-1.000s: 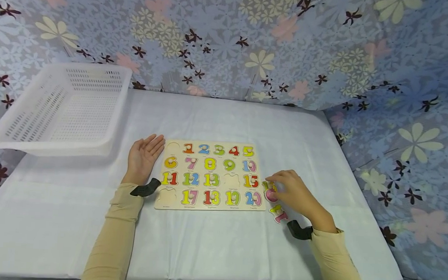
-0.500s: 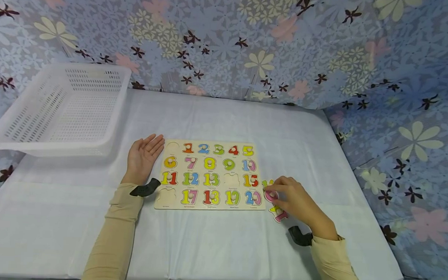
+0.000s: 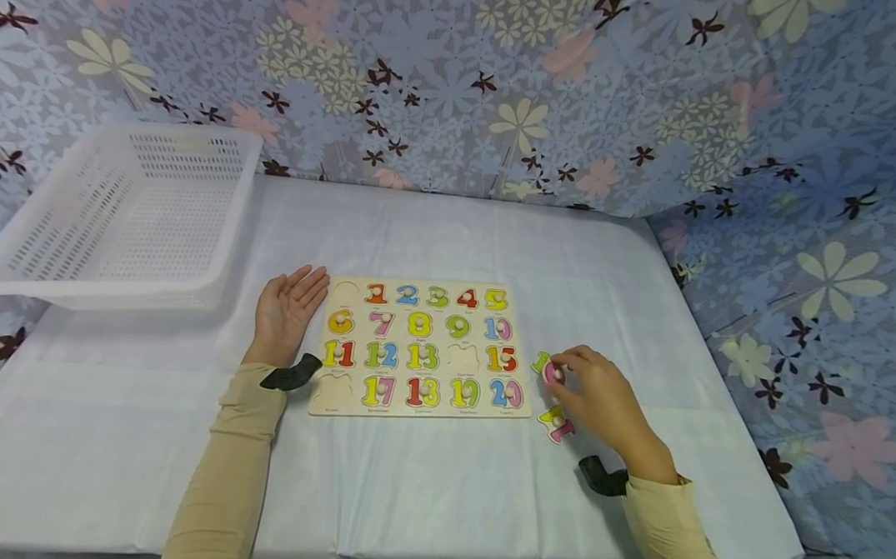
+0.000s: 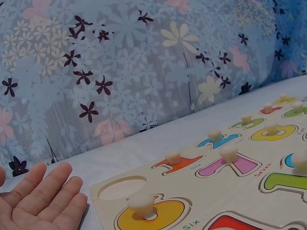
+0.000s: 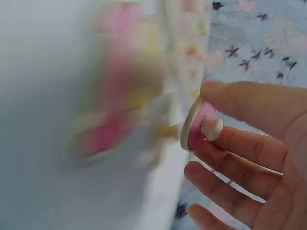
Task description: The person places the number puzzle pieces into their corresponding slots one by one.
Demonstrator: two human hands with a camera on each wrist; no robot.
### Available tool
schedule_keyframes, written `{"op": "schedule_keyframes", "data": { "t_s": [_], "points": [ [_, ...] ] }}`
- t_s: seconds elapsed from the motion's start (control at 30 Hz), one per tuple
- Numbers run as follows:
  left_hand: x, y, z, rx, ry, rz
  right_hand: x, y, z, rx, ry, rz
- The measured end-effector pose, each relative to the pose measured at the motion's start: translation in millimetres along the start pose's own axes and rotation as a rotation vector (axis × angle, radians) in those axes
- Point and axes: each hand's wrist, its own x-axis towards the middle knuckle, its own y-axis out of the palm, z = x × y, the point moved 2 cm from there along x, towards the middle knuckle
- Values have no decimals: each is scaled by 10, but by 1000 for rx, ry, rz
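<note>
In the head view my right hand point(image 3: 601, 395) is just right of the wooden number puzzle board point(image 3: 420, 410). Thumb and fingers pinch a pink oval puzzle piece point(image 5: 199, 125) by its edge, its pale knob facing the palm; the other fingers are spread. Partly covered by that hand, a green puzzle piece point(image 3: 540, 361) shows beside the board. Below it lies a yellow-and-pink number piece point(image 3: 559, 426). My left hand point(image 3: 289, 310) rests palm up at the board's left edge, fingers straight, holding nothing. Most recesses hold knobbed numbers; three recesses, including the round one point(image 4: 122, 188), are bare.
A white plastic basket point(image 3: 218, 282) stands at the table's back left. White cloth point(image 3: 423, 495) covers the table, and a floral curtain point(image 3: 456, 88) hangs behind it and along the right side.
My right hand dipped to the pieces beside the board, then shifted slightly right with the pink piece pinched. The left hand has stayed in place.
</note>
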Motion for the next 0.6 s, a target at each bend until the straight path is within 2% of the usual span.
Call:
{"op": "schedule_keyframes", "data": {
  "t_s": [0.1,0.27,0.4,0.5,0.6],
  "points": [
    [2,-22,-6,5,5,6,239,-25,141,-4,-66,11],
    [16,-35,-31,19,18,23,861,81,574,-73,-232,113],
    [24,-24,-51,25,24,7,1410,284,1003,-98,-346,174],
    [34,-14,-28,24,17,-4,1765,491,1333,-128,-395,223],
    [41,-11,-8,39,11,-14,2037,723,1636,-186,-426,271]
  ]
}}
